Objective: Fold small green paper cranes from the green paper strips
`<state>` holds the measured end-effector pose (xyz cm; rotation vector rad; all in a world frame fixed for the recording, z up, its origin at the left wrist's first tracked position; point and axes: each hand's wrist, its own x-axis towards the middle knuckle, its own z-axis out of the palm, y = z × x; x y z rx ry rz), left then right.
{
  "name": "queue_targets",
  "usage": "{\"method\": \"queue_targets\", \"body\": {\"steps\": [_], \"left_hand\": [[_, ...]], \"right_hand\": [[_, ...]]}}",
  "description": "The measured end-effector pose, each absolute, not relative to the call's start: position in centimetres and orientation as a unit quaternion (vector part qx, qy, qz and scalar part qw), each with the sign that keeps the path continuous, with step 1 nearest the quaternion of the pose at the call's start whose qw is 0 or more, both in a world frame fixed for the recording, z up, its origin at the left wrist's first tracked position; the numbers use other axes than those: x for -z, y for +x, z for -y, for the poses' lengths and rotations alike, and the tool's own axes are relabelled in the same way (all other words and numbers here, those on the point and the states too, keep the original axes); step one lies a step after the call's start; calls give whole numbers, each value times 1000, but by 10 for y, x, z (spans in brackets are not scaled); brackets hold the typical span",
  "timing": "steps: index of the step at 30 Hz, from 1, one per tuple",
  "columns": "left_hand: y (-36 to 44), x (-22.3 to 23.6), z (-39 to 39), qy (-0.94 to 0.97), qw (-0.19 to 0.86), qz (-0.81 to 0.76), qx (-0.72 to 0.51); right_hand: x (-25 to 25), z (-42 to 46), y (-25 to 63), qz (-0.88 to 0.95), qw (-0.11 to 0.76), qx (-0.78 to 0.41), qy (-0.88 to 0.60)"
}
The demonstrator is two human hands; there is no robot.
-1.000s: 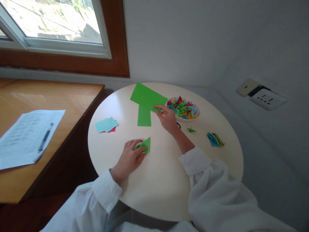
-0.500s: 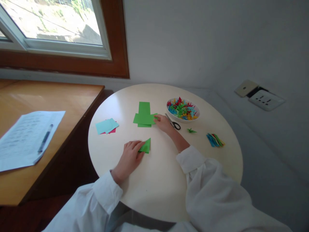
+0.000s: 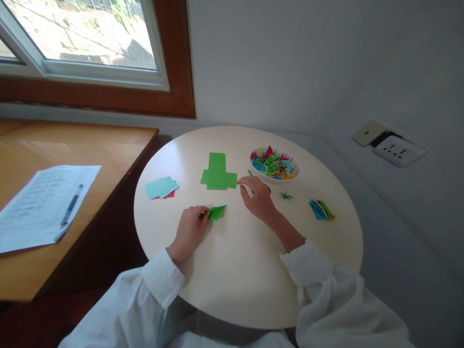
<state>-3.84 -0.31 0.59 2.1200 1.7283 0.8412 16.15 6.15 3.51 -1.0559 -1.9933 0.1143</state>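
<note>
My left hand pinches a folded piece of green paper by its left end, near the middle of the round table. To the right, my right hand holds nothing, with its thumb and forefinger apart. Its fingertips are just beside the right edge of several flat green paper sheets, which lie overlapping. Scissors lie partly hidden behind the right hand. Right of that hand sits a small green paper crane.
A white bowl full of colourful paper cranes stands at the back right. Folded paper strips lie at the right. Light blue sheets overlap red paper at the left. On the wooden desk are written papers and a pen.
My right hand has drawn back to the right and toward me, off the green sheets. My left hand has shifted slightly left, and the folded green paper is now tilted differently.
</note>
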Motion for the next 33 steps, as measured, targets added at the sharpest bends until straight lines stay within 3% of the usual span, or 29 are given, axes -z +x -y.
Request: {"method": "queue_targets", "body": {"steps": [6, 18, 33], "left_hand": [[-31, -10, 3, 703, 215, -599, -317], [-17, -12, 11, 687, 296, -548, -373], [-30, -9, 12, 800, 163, -534, -222]], "right_hand": [[-26, -15, 154, 864, 384, 1, -326], [-14, -5, 153, 897, 310, 40, -312], [-1, -4, 174, 912, 269, 17, -310]]}}
